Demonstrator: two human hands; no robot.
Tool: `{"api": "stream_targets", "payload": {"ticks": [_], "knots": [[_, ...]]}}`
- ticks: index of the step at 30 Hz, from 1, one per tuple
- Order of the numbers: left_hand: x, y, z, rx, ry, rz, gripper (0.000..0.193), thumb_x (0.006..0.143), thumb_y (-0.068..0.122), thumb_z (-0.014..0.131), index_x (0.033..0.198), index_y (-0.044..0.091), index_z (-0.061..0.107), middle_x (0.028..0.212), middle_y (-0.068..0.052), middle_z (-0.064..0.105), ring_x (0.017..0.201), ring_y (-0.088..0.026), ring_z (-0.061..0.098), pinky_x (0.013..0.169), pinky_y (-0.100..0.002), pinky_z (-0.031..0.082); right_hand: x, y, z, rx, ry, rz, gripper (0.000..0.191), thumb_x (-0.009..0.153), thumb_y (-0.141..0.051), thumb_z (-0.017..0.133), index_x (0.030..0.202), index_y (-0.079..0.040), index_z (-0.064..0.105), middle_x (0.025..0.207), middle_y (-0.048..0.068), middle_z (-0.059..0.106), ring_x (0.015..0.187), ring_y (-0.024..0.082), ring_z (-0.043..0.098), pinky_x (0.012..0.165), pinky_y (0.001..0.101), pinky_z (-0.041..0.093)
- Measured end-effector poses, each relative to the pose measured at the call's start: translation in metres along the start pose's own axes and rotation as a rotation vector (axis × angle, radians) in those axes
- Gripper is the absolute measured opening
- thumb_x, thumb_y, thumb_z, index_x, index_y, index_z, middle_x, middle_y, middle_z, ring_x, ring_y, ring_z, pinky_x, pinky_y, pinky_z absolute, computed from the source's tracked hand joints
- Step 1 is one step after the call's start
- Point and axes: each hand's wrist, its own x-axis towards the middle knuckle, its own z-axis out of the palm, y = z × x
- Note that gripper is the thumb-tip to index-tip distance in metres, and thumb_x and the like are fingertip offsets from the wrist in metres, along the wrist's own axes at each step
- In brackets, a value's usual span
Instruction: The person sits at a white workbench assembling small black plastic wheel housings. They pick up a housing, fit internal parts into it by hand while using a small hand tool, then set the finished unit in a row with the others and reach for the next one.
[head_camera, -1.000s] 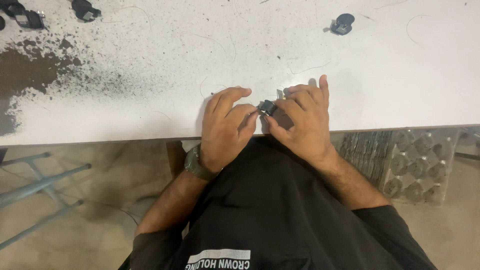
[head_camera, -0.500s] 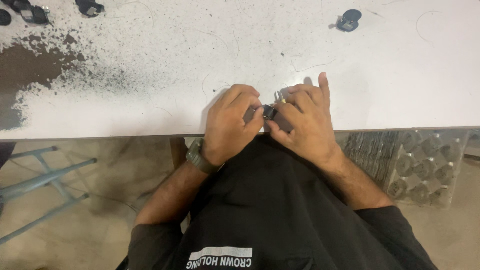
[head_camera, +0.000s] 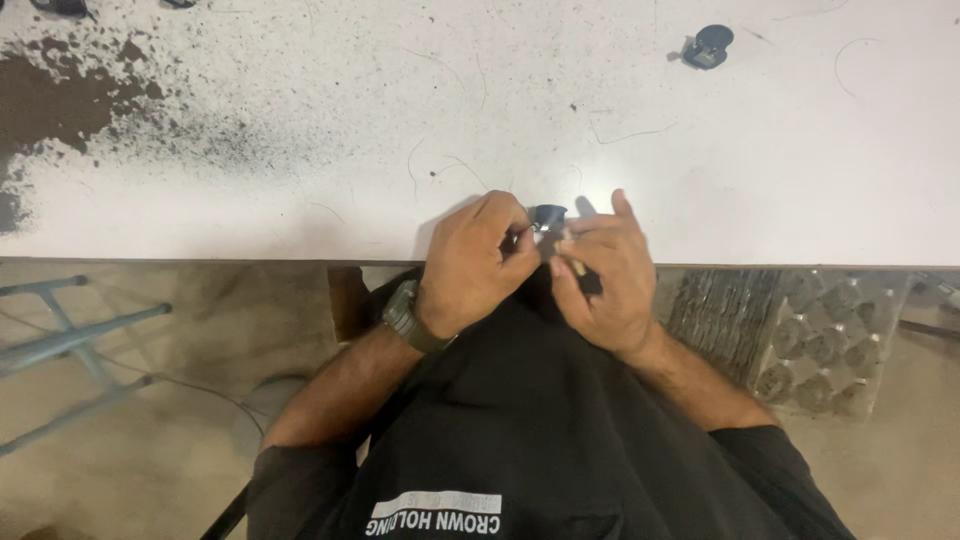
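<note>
Pinching a small black part (head_camera: 547, 214) between both hands, left hand (head_camera: 478, 262) and right hand (head_camera: 603, 275) meet over the white table's (head_camera: 300, 120) edge.

White table (head_camera: 300, 200), front edge running straight across the view. Dark patch (head_camera: 50, 100) of black grit at the left, thinning to fine specks (head_camera: 230, 140) toward the middle. Thin wire strands (head_camera: 630, 133) scattered over the centre and right, curled or bent. Small black round part (head_camera: 708, 45) far right, well apart from the rest. Two dark bits (head_camera: 60, 5) cut off at the top left corner.
</note>
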Motion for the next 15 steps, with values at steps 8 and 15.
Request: {"api": "stream_targets", "payload": {"ticks": [8,15], "knots": [[-0.0046,-0.0057,0.0044,-0.004,0.033,0.026,0.014,0.084,0.006,0.073,0.091,0.005,0.061,0.081,-0.009,0.065,0.070,-0.026,0.064,0.062,-0.039,0.052,-0.0018,-0.0022,0.0110,-0.074,0.016,0.005,0.029,0.080,0.009,0.077,0.103,-0.003,0.063,0.098,0.012,0.069,0.106,0.031,0.070,0.122,0.0578,0.040],[-0.0026,-0.0104,0.0039,-0.045,0.010,0.010,0.011,0.086,0.007,0.070,0.093,0.005,0.061,0.084,-0.008,0.067,0.074,-0.024,0.068,0.067,-0.037,0.055,-0.0018,0.0022,0.0078,-0.084,-0.071,-0.036,0.031,0.080,0.010,0.078,0.104,-0.003,0.065,0.097,0.011,0.069,0.105,0.029,0.070,0.121,0.0576,0.039]]}}
